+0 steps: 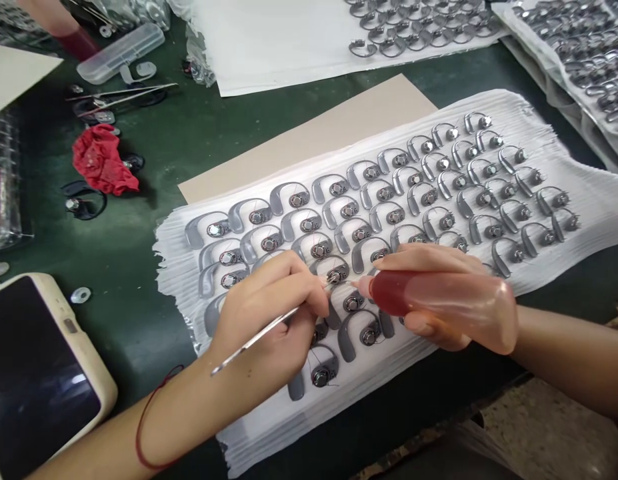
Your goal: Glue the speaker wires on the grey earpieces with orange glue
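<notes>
My left hand (271, 327) is closed around a slim metal pick (253, 341), whose flattened rear end sticks out toward my wrist. Its front tip reaches a grey ear-hook earphone shell (337, 275) with a round silver part and thin wires. My right hand (431, 257) grips a soft squeeze bottle (453, 303) of red liquid, tilted so its nozzle points left at the same shell. Whether the nozzle touches it I cannot tell. Rows of similar shells lie around both hands on a white foam sheet (179, 243); my hands hide some of them.
A phone (33, 380) lies at the left edge. Beyond it are a crumpled red cloth (103, 160), tweezers (129, 97) and a clear plastic case (121, 53). Beige card (309, 143) shows behind the foam. More shells fill a sheet (269, 47) at the back and trays (583, 60) at right.
</notes>
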Demonstrator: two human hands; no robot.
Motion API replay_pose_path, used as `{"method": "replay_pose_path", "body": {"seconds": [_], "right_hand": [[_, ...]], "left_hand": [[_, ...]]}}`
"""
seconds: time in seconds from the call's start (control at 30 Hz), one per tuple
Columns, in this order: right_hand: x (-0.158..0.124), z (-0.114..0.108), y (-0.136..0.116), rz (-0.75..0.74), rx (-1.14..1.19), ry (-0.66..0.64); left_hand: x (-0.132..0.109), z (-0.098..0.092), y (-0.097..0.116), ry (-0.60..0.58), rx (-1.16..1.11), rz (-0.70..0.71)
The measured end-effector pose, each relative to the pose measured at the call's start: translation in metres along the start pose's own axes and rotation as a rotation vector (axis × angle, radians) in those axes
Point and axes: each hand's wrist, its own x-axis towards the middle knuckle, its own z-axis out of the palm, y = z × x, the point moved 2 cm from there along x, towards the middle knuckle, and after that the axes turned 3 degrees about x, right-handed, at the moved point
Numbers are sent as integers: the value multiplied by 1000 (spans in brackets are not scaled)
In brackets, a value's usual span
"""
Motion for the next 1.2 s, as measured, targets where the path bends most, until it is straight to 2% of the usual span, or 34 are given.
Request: {"method": "replay_pose_path", "body": {"seconds": [0.23,0.4,0.77,0.97,1.2], "right_hand": [[1,4,0,-51,-30,-22],[1,8,-1,-92,-49,23],[2,12,-3,-57,-76,58],[-2,20,0,-40,-1,236],[-2,16,-1,-3,-10,220]], "left_hand": [[1,-3,2,-12,7,-6],[2,-3,3,-9,10,-14],[1,-2,1,-13,-10,-17],[0,-2,1,-13,-32,-25],[1,-2,0,-16,-25,-24]]}}
